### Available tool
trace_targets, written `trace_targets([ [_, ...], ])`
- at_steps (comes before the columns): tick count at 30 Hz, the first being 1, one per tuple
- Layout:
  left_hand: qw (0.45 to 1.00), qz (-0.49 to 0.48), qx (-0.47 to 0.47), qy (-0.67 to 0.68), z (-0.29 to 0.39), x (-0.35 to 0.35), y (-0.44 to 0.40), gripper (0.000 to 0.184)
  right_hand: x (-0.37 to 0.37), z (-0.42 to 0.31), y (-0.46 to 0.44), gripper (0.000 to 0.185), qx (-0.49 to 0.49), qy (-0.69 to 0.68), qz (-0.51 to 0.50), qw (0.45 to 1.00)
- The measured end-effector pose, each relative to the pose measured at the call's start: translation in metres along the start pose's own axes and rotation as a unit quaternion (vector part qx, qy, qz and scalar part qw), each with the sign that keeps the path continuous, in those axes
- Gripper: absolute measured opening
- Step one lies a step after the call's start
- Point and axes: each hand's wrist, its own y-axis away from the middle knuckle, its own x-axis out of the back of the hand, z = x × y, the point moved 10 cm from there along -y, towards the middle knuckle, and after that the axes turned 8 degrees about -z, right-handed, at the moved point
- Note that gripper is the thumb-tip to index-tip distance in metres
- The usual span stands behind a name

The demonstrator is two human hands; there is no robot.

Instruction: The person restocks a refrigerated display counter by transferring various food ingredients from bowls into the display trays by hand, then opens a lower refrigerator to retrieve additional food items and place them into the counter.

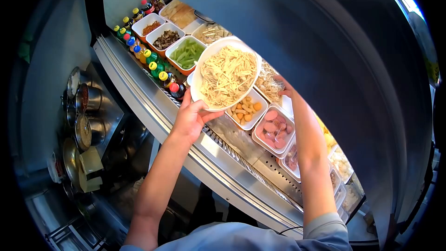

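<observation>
My left hand [191, 120] is closed on the near rim of a white bowl [200, 94], tilted and raised above the other containers. Pale yellow shredded strips, like shredded tofu [227, 74], fill the bowl. Further right, my right hand [287, 89] reaches into the display case beside a container of thin whitish strands [268, 83]. A dark panel edge partly hides its fingers, so whether they grip the container is unclear. Just below the bowl sits a tub of yellow balls and short sticks [245, 111]. Next to it is a tub of pink round slices [275, 130].
Several capped drink bottles [155, 67] line the case's front left. Tubs of green strips [186, 53] and dark pieces [166, 38] stand behind them. A dark curved panel [344, 88] overhangs the right side. Metal pots [93, 97] stand at lower left, beyond the metal case edge [153, 114].
</observation>
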Motion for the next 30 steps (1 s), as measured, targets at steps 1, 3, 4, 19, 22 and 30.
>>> trace_targets([
  [1,1.0,-0.001,0.011,0.0,-0.001,0.0,-0.004,0.075,0.004,-0.011,0.001,0.056,0.046,-0.018,0.041,0.998],
  [3,1.0,-0.006,0.014,-0.006,0.0,0.001,-0.011,0.076,0.01,-0.019,0.008,0.056,0.085,-0.043,0.085,0.992],
  [4,1.0,0.003,0.014,-0.007,0.002,0.002,-0.012,0.077,0.015,-0.02,0.012,0.056,0.091,-0.055,0.098,0.99],
  [19,0.996,-0.049,0.062,-0.029,-0.021,-0.03,-0.092,0.082,0.056,-0.002,0.082,0.054,0.081,-0.152,0.173,0.97],
  [22,0.993,-0.056,0.075,-0.074,-0.038,-0.061,-0.107,0.085,0.059,0.004,0.086,0.053,0.079,-0.16,0.176,0.968],
  [30,0.915,-0.143,-0.15,-0.346,-0.124,-0.11,-0.171,0.069,0.072,0.007,0.087,0.053,0.085,-0.17,0.17,0.967],
])
